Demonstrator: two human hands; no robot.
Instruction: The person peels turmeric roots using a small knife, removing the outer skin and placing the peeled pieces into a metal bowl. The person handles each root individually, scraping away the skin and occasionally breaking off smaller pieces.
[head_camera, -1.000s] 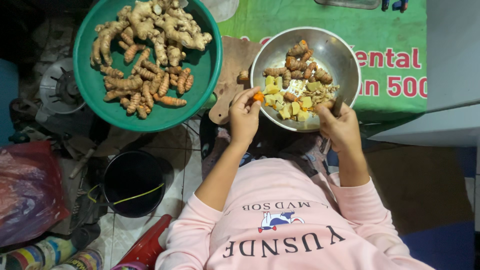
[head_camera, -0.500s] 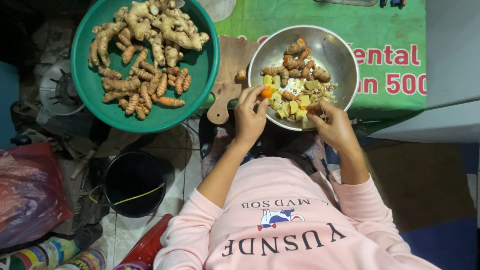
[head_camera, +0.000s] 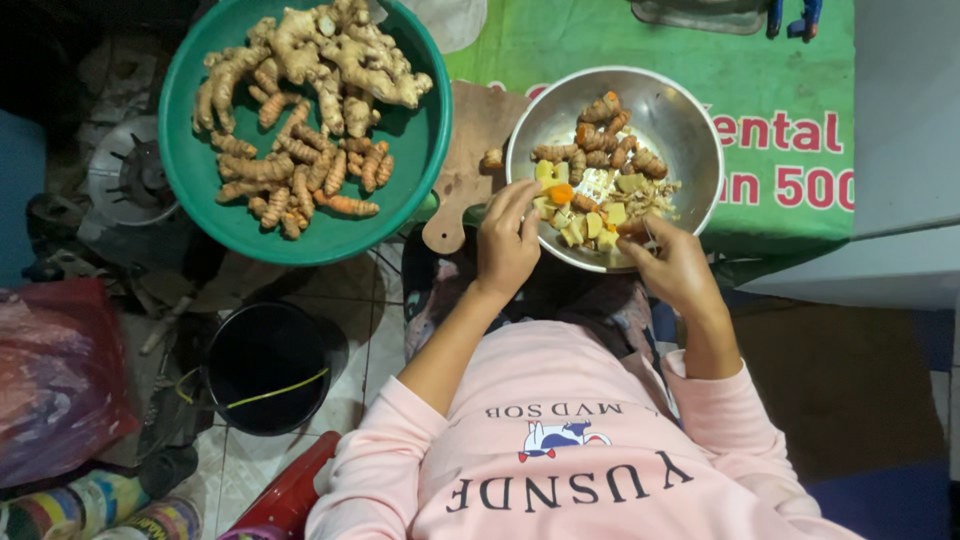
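Observation:
A steel bowl (head_camera: 690, 120) on the green cloth holds unpeeled turmeric roots (head_camera: 600, 140) at the back and cut yellow pieces (head_camera: 590, 225) at the front. My left hand (head_camera: 505, 245) reaches over the bowl's near left rim, its fingertips pinching an orange peeled turmeric piece (head_camera: 560, 193). My right hand (head_camera: 675, 268) rests at the near right rim, with its fingers closed around what looks like a small knife (head_camera: 648, 236), mostly hidden by the hand. A wooden cutting board (head_camera: 470, 150) lies left of the bowl, and one small root (head_camera: 491, 158) sits on it.
A green basin (head_camera: 200, 200) piled with ginger and turmeric roots (head_camera: 310, 90) sits at the left. Below it on the floor stand a black bucket (head_camera: 268, 365), a red plastic bag (head_camera: 55, 380) and a stove burner (head_camera: 130, 170). A white surface (head_camera: 900, 150) lies at the right.
My left hand has carried the orange piece from the bowl's rim further in over the cut pieces. My right hand has shifted slightly along the near rim.

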